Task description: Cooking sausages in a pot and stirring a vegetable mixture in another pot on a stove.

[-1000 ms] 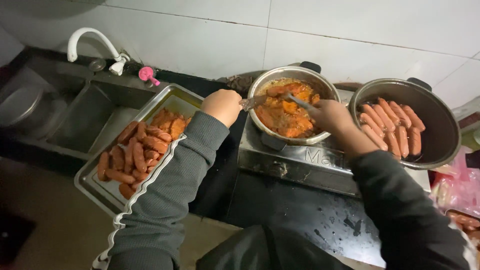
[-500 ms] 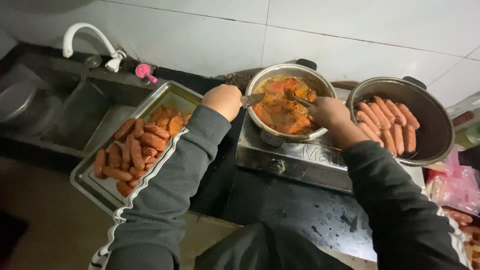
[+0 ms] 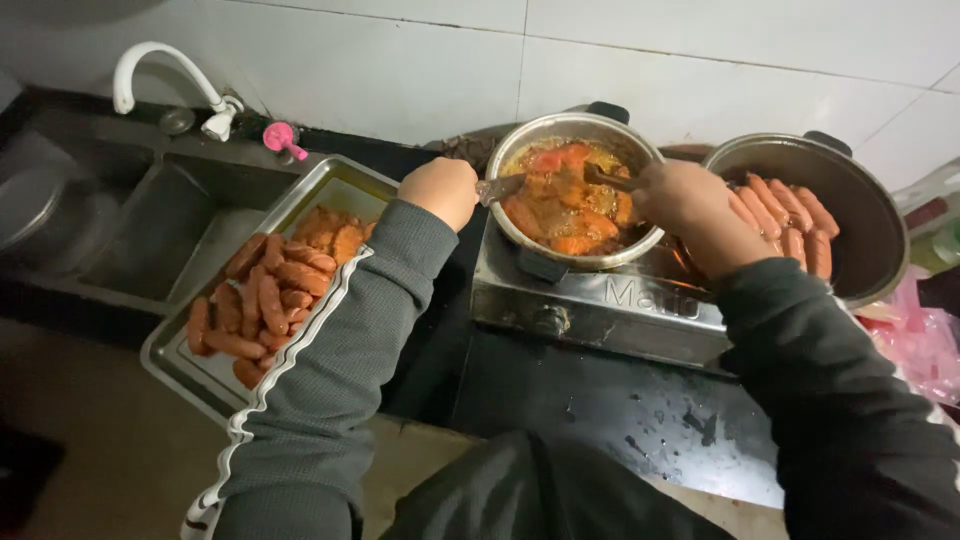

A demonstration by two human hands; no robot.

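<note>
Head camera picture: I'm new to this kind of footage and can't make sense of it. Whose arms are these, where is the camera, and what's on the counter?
The camera sits on a person's head and looks down, so the grey sleeves are their own arms. The left hand holds a metal utensil at the rim of a steel pot of food frying in oil. The right hand holds a dark tool over that pot. The pot stands on a small stove. To the right, a dark pan holds pale sausages. To the left, a steel tray holds browned sausages, beside a sink with a white tap.

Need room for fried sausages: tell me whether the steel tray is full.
Not full. Sausages cover the steel tray's middle; bare metal shows at both ends.
</note>
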